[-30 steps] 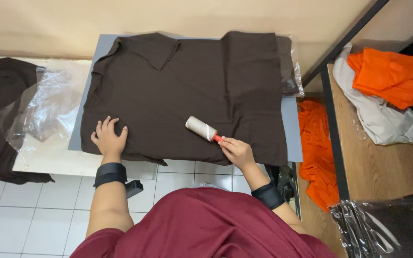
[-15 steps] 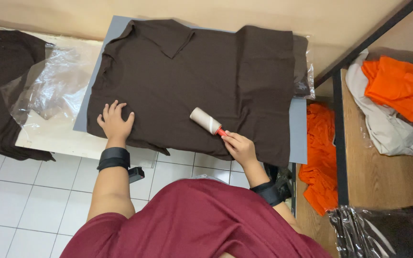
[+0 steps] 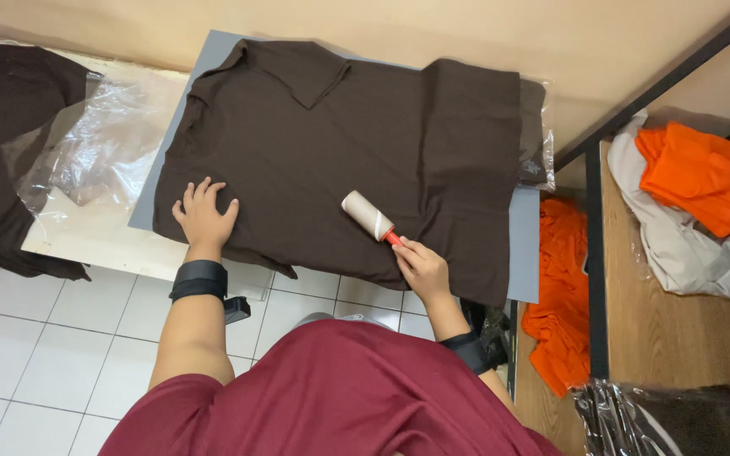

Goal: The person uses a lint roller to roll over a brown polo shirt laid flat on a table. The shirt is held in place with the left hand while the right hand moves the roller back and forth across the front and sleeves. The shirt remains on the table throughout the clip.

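A dark brown collared shirt (image 3: 356,152) lies spread flat on a grey board (image 3: 524,253) on the table. My left hand (image 3: 204,215) presses flat on the shirt's lower left part, fingers spread. My right hand (image 3: 422,270) grips the red handle of a lint roller (image 3: 367,215), whose pale roll rests on the shirt near its lower middle. Both wrists wear black bands.
Clear plastic bags (image 3: 95,152) and another dark brown garment (image 3: 2,143) lie to the left. Orange clothes (image 3: 707,173) and a grey-white cloth (image 3: 686,245) sit on a wooden shelf at right, more orange fabric (image 3: 559,304) below. White tiled floor (image 3: 35,338) lies beneath.
The view has shifted slightly. The lint roller and my right hand sit at nearly the same spot on the shirt; my left hand stays pressed on the fabric.
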